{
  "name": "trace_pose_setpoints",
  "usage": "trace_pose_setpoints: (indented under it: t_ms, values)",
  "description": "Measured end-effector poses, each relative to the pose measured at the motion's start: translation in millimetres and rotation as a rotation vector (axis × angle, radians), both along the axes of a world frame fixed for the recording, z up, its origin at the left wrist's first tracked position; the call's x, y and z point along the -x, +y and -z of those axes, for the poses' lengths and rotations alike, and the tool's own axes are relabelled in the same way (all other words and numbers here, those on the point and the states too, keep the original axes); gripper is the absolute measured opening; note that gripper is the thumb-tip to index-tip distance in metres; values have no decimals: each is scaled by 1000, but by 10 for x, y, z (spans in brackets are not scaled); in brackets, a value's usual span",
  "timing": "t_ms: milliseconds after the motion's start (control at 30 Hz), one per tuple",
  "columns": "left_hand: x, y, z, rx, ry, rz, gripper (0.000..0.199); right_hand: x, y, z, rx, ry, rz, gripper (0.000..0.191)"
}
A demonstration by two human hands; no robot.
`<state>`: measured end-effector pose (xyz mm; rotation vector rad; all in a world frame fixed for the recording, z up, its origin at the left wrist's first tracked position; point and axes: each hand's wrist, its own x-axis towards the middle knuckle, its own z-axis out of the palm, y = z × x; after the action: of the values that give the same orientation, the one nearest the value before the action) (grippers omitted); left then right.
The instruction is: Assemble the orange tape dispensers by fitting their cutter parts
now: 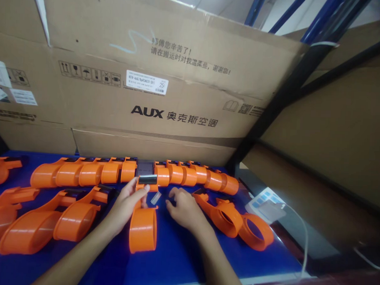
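My left hand (130, 202) is closed on an orange tape dispenser (143, 231), thumb across its front. The dispenser's ring hangs down, and its head has a black plate with a toothed, light-coloured edge. My right hand (184, 208) hovers or rests to the right, fingers loosely bent and thumb apart from the forefinger; nothing shows between them. Between the hands, a small clear or greyish strip (156, 198) is on the blue table surface (170, 258). Behind it lies a dark block (145, 168), partly hidden by the dispenser.
More orange dispensers (91, 173) form a row at the back, on both sides of the block. Several larger-looking ones (31, 230) lie at left, others (257, 232) at right. A white box (265, 203) with a cable is at the right edge. Cardboard (117, 94) stands behind.
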<state>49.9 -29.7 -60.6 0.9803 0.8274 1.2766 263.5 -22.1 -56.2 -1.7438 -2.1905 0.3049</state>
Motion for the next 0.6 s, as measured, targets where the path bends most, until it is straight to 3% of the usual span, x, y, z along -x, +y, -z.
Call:
trace_pose_setpoints:
  t_ms: [167, 467, 600]
  values:
    - [5, 14, 35, -7, 21, -4, 32, -24, -42, -19, 62, 130, -157, 34]
    - [-33, -19, -11, -11, 111, 71, 33, 37, -61, -37, 44, 112, -167, 26]
    - [-19, -18, 6, -36, 160, 134, 34, 47, -12, -51, -22, 221, -150, 26]
